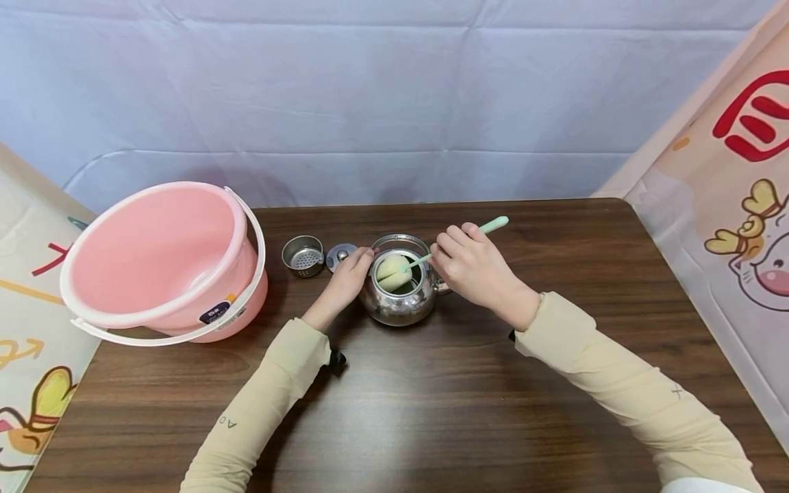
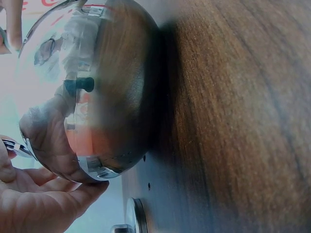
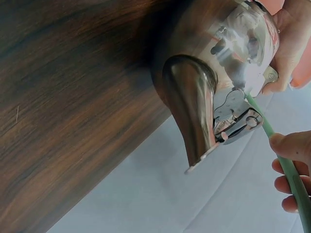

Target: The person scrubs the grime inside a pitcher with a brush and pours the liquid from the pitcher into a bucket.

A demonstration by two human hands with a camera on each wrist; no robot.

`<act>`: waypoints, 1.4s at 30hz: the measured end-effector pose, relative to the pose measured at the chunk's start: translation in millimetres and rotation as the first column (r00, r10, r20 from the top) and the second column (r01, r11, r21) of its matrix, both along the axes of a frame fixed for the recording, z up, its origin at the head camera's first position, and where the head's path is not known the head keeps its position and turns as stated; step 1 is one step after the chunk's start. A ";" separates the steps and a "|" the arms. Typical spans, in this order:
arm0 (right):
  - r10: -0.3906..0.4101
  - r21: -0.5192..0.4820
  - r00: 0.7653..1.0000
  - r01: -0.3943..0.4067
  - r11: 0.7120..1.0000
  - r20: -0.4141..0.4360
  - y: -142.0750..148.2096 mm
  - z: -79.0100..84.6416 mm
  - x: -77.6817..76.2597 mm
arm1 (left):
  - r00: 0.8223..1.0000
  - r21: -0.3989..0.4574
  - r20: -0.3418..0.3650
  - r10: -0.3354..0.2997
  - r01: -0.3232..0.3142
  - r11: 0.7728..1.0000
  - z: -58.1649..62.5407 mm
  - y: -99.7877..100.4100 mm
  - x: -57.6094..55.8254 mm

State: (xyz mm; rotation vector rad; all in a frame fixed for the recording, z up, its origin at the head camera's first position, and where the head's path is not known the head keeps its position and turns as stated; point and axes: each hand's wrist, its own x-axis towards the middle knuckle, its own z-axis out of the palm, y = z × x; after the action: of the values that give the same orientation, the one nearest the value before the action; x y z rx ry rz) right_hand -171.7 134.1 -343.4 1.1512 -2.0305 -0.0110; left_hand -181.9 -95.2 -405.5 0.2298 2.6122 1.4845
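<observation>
A shiny steel teapot (image 1: 401,311) stands on the table, lid off, its spout (image 3: 187,107) pointing right. My left hand (image 1: 350,277) holds its left side near the rim; in the left wrist view the fingers (image 2: 53,201) lie against the belly. The right hand (image 1: 471,263) grips the light green handle (image 1: 493,224) of a sponge brush. Its pale yellow-green sponge head (image 1: 394,270) sits tilted in the teapot's mouth, the lower part hidden inside. Left of the teapot lie its round lid (image 1: 337,255) and a small steel strainer (image 1: 303,257) with a perforated bottom.
A big pink bucket (image 1: 154,260) with a white carrying handle (image 1: 261,253) stands at the left of the brown wooden table (image 1: 407,404). A pale cloth backdrop (image 1: 382,103) hangs behind the table, and printed panels (image 1: 740,226) flank both sides.
</observation>
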 end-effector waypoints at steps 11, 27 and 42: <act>-0.010 0.033 1.000 0.010 0.999 0.000 6.7 5.9 1.8 | 1.000 -0.002 -0.015 -0.012 0.012 1.000 0.7 1.2 -0.9; -0.026 0.049 0.999 0.024 0.998 0.029 5.6 15.5 5.7 | 1.000 -0.031 -0.016 0.005 -0.006 1.000 2.5 1.9 -0.2; -0.054 0.085 0.997 0.049 0.995 0.060 5.8 19.2 15.2 | 1.000 -0.029 -0.005 0.009 -0.009 1.000 0.5 0.2 0.5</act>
State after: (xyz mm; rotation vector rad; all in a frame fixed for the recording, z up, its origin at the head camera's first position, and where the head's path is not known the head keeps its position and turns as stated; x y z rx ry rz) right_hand -156.6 139.9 -324.3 1.1634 -2.1319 -0.0875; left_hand -181.4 -95.0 -405.0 0.2194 2.6400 1.4493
